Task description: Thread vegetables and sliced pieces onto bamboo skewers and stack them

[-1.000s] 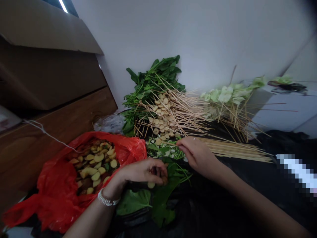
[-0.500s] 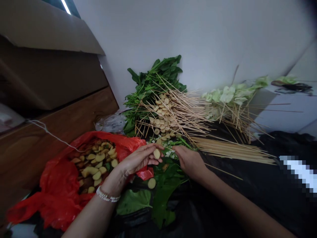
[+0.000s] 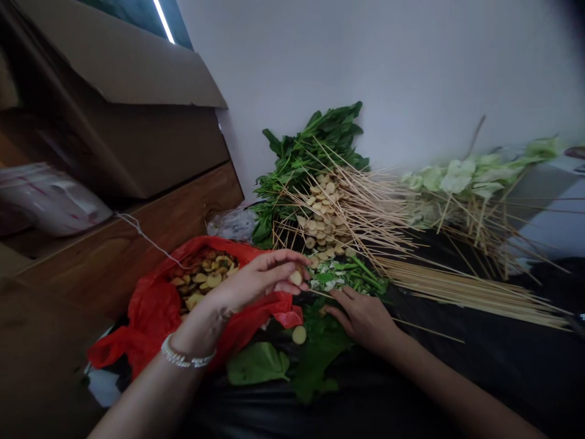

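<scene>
A round potato slice [image 3: 296, 278] is pinched in the fingers of my left hand [image 3: 265, 277], which has a beaded bracelet at the wrist. My right hand [image 3: 363, 314] is closed around a thin bamboo skewer [image 3: 429, 330]. The skewer's front end points at the slice; whether it touches cannot be made out. Below the hands, a loose potato slice [image 3: 299, 335] lies between a green leaf [image 3: 258, 364] and larger dark leaves [image 3: 320, 353]. Left of my left hand, an open red plastic bag [image 3: 153, 308] contains many potato slices [image 3: 205, 277].
Skewered potato slices [image 3: 326, 210] are piled against leafy green skewers [image 3: 315, 143]. Cabbage skewers [image 3: 461, 177] lie at the right, with a row of bare skewers [image 3: 466, 292] in front. A cardboard box [image 3: 155, 140] stands back left. Black plastic sheeting [image 3: 516, 360] covers the surface.
The view has swung left, so the scene sits further right. My right hand has lowered slightly, and the skewer's front end now shows near the slice in my left hand.
</scene>
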`<state>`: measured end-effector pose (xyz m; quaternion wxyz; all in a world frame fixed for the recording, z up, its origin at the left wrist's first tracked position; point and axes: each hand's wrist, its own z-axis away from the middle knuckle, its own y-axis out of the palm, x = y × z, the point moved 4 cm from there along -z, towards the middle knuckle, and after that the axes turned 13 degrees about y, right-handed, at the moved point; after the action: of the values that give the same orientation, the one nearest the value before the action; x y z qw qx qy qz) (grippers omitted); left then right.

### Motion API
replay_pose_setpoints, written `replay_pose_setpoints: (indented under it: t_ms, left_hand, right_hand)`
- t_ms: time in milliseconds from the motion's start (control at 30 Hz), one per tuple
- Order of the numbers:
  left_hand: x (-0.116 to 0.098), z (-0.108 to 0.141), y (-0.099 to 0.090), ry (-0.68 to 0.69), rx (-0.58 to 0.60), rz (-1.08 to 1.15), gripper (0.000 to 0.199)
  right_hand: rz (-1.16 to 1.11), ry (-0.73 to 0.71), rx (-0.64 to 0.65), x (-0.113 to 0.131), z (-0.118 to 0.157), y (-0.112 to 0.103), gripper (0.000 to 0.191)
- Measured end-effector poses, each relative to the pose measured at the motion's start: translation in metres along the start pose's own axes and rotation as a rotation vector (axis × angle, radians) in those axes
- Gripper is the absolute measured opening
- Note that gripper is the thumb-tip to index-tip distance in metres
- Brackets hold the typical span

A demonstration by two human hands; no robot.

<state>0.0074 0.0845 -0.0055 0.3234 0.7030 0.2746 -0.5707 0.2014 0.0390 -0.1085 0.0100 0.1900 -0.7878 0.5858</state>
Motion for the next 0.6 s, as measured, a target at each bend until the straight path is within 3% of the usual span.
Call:
replay_pose_setpoints:
  t_ms: [133, 333, 433, 600]
  left_hand:
    - [-0.016, 0.017, -0.048, 0.022, -0.143, -0.304, 0.029]
    - [0.002, 0.053, -0.134, 0.008, -0.290, -0.914, 0.034]
    - [0.008, 0.070, -0.157, -0.013, -0.328, -1.142, 0.041]
    - [-0.003, 0.100, -0.172, -0.101, -0.484, -1.367, 0.047]
  right_hand:
    - [0.007, -0.025, -0.059, -0.001, 0.002, 0.002, 0.031]
    - [-0.006, -0.041, -0.068, -0.003, 0.003, 0.004, 0.037]
    - [-0.014, -0.042, -0.066, -0.003, 0.003, 0.004, 0.038]
    - [-0.022, -0.047, -0.075, -0.003, 0.003, 0.003, 0.039]
